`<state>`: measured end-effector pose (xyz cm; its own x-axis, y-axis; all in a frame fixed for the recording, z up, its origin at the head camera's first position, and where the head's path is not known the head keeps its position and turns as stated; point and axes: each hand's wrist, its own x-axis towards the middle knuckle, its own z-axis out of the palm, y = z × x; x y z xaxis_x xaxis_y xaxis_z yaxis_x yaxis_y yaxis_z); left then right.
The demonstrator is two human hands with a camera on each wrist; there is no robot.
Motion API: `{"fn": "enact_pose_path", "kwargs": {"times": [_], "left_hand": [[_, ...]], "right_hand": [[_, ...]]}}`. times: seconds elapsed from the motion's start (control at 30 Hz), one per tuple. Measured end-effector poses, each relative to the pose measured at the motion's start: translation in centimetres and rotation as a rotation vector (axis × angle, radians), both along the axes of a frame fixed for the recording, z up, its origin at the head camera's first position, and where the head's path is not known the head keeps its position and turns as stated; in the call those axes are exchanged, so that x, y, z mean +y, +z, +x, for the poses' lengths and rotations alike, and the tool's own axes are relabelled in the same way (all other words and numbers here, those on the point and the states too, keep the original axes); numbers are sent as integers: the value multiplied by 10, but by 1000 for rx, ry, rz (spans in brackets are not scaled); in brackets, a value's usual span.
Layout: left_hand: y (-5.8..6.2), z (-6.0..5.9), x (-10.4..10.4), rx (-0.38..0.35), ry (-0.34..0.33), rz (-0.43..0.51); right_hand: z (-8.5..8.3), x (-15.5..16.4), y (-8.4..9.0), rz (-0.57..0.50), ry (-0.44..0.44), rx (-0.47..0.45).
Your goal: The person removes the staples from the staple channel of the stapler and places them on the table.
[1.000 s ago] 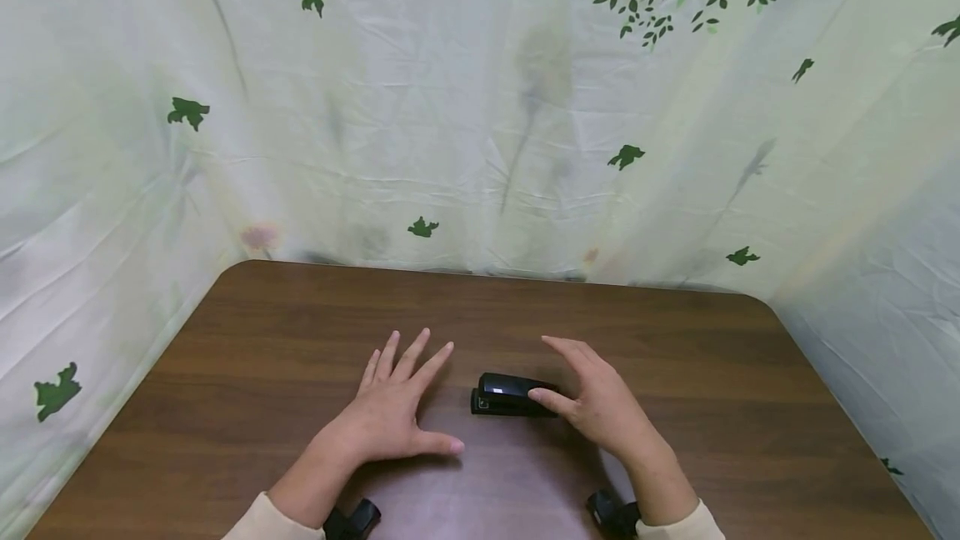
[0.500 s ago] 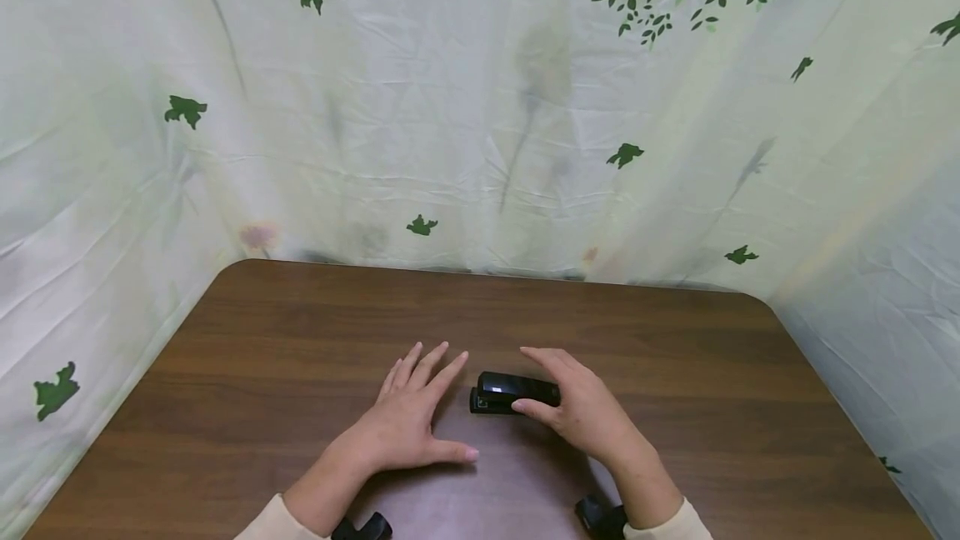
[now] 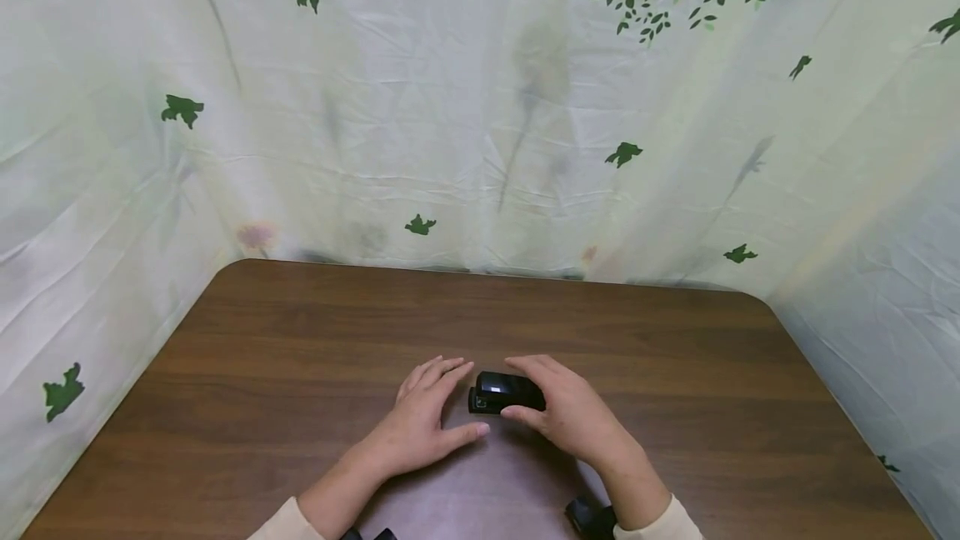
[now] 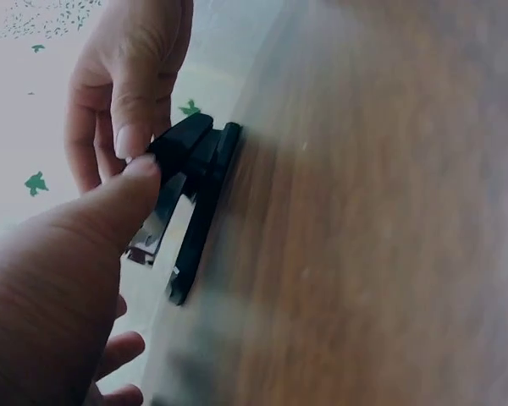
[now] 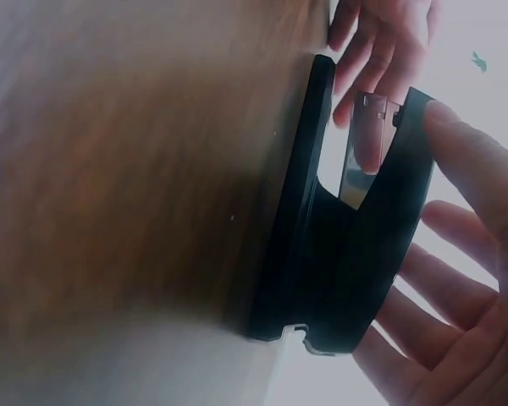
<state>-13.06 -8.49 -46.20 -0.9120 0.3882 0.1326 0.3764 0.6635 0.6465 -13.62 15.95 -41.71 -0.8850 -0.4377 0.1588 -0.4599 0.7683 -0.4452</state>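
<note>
Head view first: my two hands meet over a black stapler (image 3: pixel 504 392) lying near the middle of the brown wooden surface (image 3: pixel 300 340), a little toward my side. My right hand (image 3: pixel 572 413) is draped over the stapler's right end, fingers curled across the top and thumb tucked along the near side, so I'm gripping it. My left hand (image 3: pixel 426 423) sits just to the stapler's left, palm down on the wood, fingers relaxed and only lightly bent, thumb stretched out toward my right thumb; its fingertips reach the stapler's left end.

Left wrist view now: my left hand (image 4: pixel 76 254) fills the lower corner, one straight finger touching the raised arm of the stapler (image 4: pixel 195 194), which stands open at a small angle above its base. My right hand (image 4: pixel 127 76) shows at the far end with fingertips (image 4: pixel 134 139) on the top arm.

Right wrist view: the stapler (image 5: pixel 356 228) is seen from its hinge end, base flat against the surface (image 5: pixel 135 169), top arm lifted away with the metal magazine showing in the gap. My right fingers (image 5: pixel 483 186) wrap along the top arm, while the left hand (image 5: pixel 381 51) shows beyond the front tip.

Behind the surface hangs a pale curtain (image 3: pixel 480 107) printed with green leaves and branches. Cream sleeves (image 3: pixel 660 523) cover both my wrists.
</note>
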Motion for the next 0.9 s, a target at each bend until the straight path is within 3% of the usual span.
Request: {"fn": "enact_pose_path", "kwargs": {"times": [0.27,0.57,0.9], "left_hand": [[-4,-4,3,78,17,80],[-5,-6,7,100,18,44],[-6,-6,10,115,70,7]], "right_hand": [[-3,-10,2,9,45,-29],[-5,-17,3,26,73,-6],[-6,-20,0,65,69,46]]}}
